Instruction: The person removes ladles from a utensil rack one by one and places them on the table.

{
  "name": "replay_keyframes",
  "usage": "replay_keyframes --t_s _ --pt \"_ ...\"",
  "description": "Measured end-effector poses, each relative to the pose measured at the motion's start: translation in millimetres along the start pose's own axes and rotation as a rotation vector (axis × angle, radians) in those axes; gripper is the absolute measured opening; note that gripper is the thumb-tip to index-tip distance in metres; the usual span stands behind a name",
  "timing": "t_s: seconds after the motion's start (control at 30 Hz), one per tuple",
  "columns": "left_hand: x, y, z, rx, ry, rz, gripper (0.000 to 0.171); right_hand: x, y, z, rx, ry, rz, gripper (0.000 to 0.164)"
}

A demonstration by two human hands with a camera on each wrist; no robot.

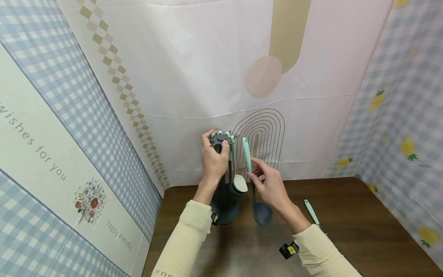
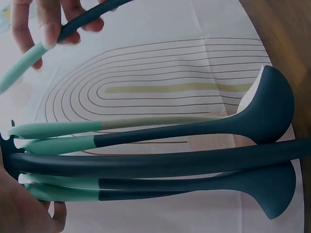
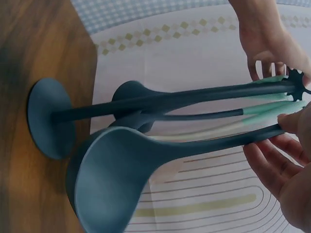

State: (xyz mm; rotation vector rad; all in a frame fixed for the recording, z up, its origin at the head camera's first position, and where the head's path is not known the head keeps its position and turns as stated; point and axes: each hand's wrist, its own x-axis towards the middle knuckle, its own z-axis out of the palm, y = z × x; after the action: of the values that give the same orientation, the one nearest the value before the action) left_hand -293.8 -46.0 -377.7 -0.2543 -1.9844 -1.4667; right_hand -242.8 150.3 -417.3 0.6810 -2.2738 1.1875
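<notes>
At lower centre, the left hand (image 1: 215,163) grips the utensil stand (image 1: 226,215) by its top; just right, the right hand (image 1: 271,182) pinches the ladle (image 1: 263,214) upright. Best to steady the stand and keep the ladle clear of the hanging utensils (image 1: 240,184). Brown wooden table (image 1: 346,207) below; printed white cloth (image 1: 194,77) behind.

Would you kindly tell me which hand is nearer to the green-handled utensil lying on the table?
Right. The right hand holds a ladle to the left of that utensil; the left hand is farther left, gripping the top of the stand.
</notes>
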Motion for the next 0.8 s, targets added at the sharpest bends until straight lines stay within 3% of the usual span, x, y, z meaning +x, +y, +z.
replay_keyframes --t_s 0.8 --pt "-3.6 -1.8 -6.4 -0.007 0.009 0.024 0.052 -31.8 37.4 -35.8 -0.152 0.105 0.084 0.045"
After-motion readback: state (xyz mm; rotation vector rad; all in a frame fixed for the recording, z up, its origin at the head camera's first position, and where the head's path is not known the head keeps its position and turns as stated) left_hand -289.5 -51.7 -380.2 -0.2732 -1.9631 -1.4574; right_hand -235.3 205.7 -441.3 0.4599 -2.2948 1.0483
